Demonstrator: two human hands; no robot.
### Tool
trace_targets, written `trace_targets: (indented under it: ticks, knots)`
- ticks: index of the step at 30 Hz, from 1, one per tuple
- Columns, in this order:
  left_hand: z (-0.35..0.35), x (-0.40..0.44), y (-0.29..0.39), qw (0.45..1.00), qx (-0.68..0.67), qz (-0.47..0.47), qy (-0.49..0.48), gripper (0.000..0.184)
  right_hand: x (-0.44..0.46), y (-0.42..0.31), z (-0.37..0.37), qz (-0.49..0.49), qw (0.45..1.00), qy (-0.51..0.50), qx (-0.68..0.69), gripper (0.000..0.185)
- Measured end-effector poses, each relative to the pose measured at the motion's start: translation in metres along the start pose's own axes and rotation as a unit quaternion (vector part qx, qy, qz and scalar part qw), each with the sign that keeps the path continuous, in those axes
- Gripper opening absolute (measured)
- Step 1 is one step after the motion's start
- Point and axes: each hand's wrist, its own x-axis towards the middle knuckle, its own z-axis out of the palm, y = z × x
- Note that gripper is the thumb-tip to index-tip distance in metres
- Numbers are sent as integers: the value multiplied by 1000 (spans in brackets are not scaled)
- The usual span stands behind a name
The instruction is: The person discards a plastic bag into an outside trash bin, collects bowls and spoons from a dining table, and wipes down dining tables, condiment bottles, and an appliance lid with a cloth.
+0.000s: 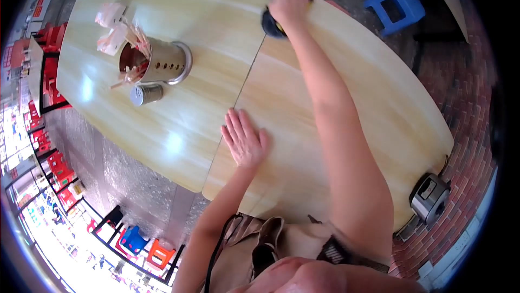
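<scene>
My left hand (245, 140) lies palm down on the wooden tabletop (292, 109), fingers spread, across the seam between two table sections. At the far edge of the table, my right hand (289, 1) is wrapped over a black item with yellow marks (274, 25); what it is cannot be made out. A metal holder (162, 61) with chopsticks sticking out stands to the left, and a small metal shaker (146, 94) is beside it. White packets (110, 15) are at the holder's far side.
A grey and black appliance (429, 197) sits by the table's right corner. Beyond the far edge is a blue stool (395, 9). Red stools (59, 167) and other tables line the left. A brick-patterned surface (460, 114) borders the right side.
</scene>
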Motion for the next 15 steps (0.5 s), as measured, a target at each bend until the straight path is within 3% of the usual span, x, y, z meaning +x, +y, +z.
trace_targets:
  ticks: [2, 4, 5, 6, 7, 8, 9, 10, 11, 13, 15]
  knots:
    - [-3, 3, 3, 1000, 5, 0, 9, 75, -53, 27, -45, 44, 998, -22, -42, 52]
    - [3, -1, 2, 997, 38, 17, 64, 72, -98, 14, -85, 122, 985, -117, -34, 40]
    - [-1, -1, 1, 996, 62, 30, 56, 72, -122, 9, -57, 162, 979, -19, 119, 35]
    - [6, -2, -4, 995, 73, 44, 50, 72, -134, -12, -69, 94, 985, 2, 145, 33]
    - [12, -4, -8, 991, 101, 65, 61, 72, -138, -24, -62, 128, 927, -131, 327, 29]
    - [19, -7, -12, 993, 76, 67, 67, 66, -131, -40, -64, 41, 965, -138, 217, 25]
    - [24, -8, -15, 985, 86, 105, 107, 64, -121, -36, -53, 6, 945, -191, 266, 21]
    - [20, -6, -11, 989, 91, 79, 83, 63, -121, -15, -66, -154, 967, -50, 196, 10]
    - [17, -5, -12, 984, 129, 96, 79, 63, -119, 7, -64, -160, 967, 4, 200, 15]
    - [18, -3, -10, 988, 100, 87, 83, 65, -128, 86, -95, -85, 980, -35, 176, 20]
    - [20, -3, -15, 988, 107, 85, 73, 66, -150, 187, -137, 7, 987, 7, 163, 24]
